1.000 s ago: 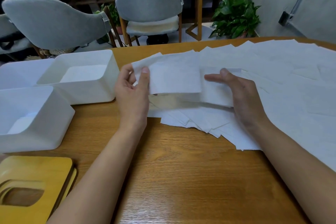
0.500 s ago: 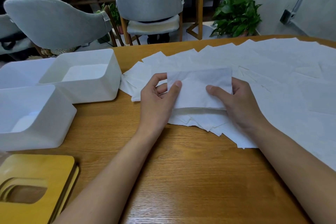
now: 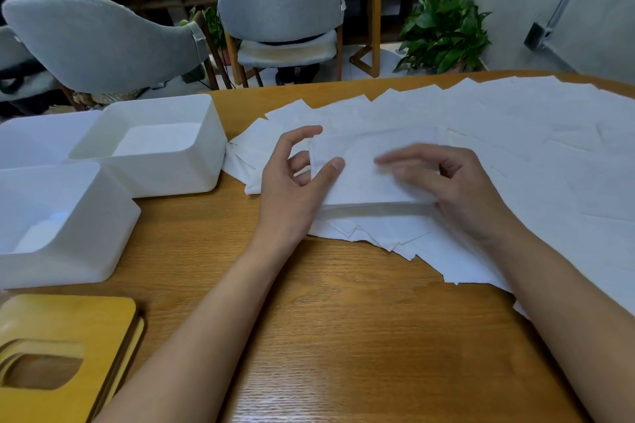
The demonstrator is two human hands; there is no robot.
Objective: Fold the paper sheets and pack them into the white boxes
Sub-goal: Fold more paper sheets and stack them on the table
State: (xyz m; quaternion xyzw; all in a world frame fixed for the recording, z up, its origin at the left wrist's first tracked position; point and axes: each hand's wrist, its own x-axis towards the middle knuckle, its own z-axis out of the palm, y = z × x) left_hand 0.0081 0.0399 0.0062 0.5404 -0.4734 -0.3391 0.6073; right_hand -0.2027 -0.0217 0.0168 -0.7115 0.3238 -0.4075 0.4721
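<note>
Wooden surface (image 3: 343,326), with grey chairs (image 3: 278,0) and a potted plant (image 3: 443,31) on the floor beyond its far edge. Loose paper sheets (image 3: 515,134) are fanned across the right and far side, overlapping.

A folded sheet (image 3: 360,182) lies on the near-left part of this spread, centre of view. The left hand (image 3: 288,189) pinches its left edge, thumb on top, middle fingers behind the edge, index finger lifted clear. The right hand (image 3: 460,189) is over its right end with fingers bent. They are motion-blurred, so I cannot tell whether it grips or only rests.

Two white boxes stand left, both open-topped: far box (image 3: 206,161) and near box (image 3: 103,233), touching. Yellow wooden lid (image 3: 68,326) at near left.
</note>
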